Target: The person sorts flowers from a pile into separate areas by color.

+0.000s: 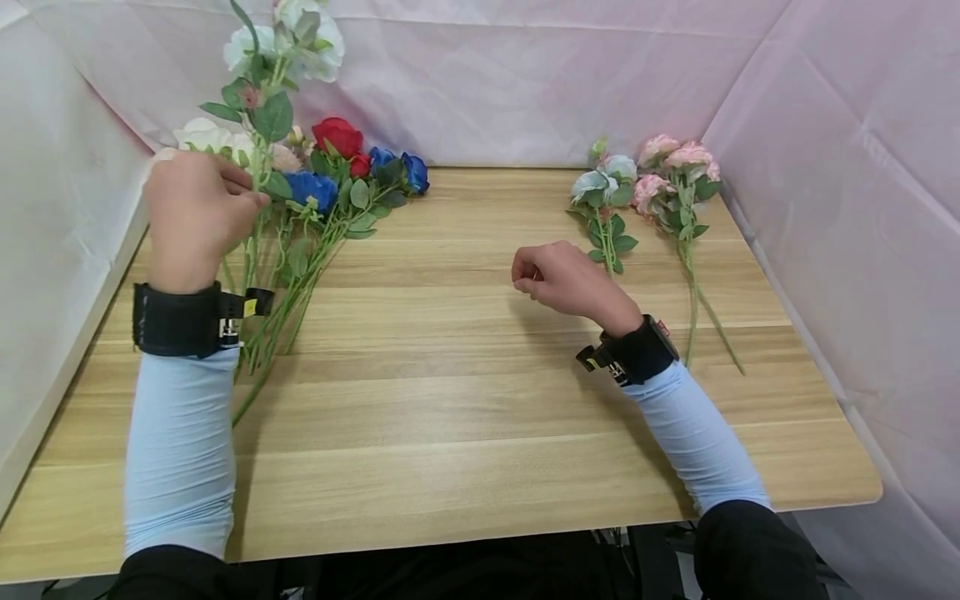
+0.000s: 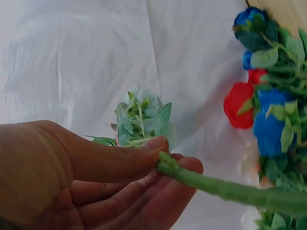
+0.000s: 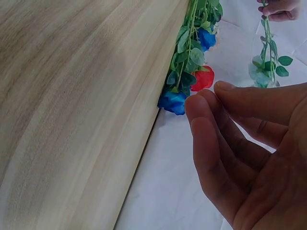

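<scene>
White flower stem (image 1: pixel 258 133) pinched upright in left hand (image 1: pixel 197 218) grip; right hand (image 1: pixel 566 279) loosely curled, holding nothing.

We see a pale, wood-grained desk (image 1: pixel 480 417) with light streaks. The bunch at left (image 1: pixel 330 179) mixes white, red and deep blue blooms on green stems. At right lie a pale blue spray (image 1: pixel 603 196) and a pink spray (image 1: pixel 678 179). Our sleeves (image 1: pixel 180 450) are light blue, with black wristbands (image 1: pixel 176 319).

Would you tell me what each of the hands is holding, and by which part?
The left hand pinches the white flower stem at its green stalk; the right hand holds nothing.
</scene>
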Demonstrator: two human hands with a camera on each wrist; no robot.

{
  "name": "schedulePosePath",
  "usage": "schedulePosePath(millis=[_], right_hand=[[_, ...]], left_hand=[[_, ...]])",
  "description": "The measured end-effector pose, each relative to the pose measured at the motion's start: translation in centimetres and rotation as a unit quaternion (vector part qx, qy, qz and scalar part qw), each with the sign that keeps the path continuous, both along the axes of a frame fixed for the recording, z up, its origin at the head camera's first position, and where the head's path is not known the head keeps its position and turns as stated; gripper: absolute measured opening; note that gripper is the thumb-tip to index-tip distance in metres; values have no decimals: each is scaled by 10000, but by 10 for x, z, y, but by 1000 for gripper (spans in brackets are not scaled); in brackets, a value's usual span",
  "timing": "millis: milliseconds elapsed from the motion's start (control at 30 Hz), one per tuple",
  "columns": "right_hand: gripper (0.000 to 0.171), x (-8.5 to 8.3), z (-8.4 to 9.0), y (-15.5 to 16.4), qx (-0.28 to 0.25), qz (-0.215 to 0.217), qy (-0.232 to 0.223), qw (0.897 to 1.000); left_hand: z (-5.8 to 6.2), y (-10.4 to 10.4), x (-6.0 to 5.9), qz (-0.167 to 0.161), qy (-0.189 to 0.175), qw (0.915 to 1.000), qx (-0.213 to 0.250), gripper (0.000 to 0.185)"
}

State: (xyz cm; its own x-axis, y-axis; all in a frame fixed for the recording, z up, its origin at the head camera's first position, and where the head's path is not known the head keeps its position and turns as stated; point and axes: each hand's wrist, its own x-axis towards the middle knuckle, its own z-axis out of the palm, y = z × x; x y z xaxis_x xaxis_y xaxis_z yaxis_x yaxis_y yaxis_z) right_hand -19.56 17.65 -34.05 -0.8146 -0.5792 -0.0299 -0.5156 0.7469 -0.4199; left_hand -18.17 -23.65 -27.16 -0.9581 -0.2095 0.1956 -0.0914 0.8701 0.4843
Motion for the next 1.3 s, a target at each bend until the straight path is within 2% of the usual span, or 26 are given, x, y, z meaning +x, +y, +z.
schedulePosePath(millis=[233,400,667,833,1067,1200,1300], right_hand=[[4,0,0,0,-35,38,72,10000],[4,0,0,0,-34,17,80,10000],[5,3,-1,-3,-133,96,114,9998],[6,8,3,-10,-265,173,155,9994],[14,19,9,-23,-1017,277,-142,9943],[18,27,8,-32,-1689,286,-321,9847],[22,32,6,-39,-2134,264,-422,9757]], left_hand=[[3,26,0,-568,-73,9983,90,32],[4,46,4,-1011,-240,9940,340,31],[-1,88,14,-1851,-470,9799,574,29],[-7,108,20,-2181,-804,9699,730,28],[-16,126,24,-2377,-1003,9601,1075,25],[-19,134,25,-2423,-1089,9551,1310,27],[-22,139,27,-2490,-1015,9531,1387,26]])
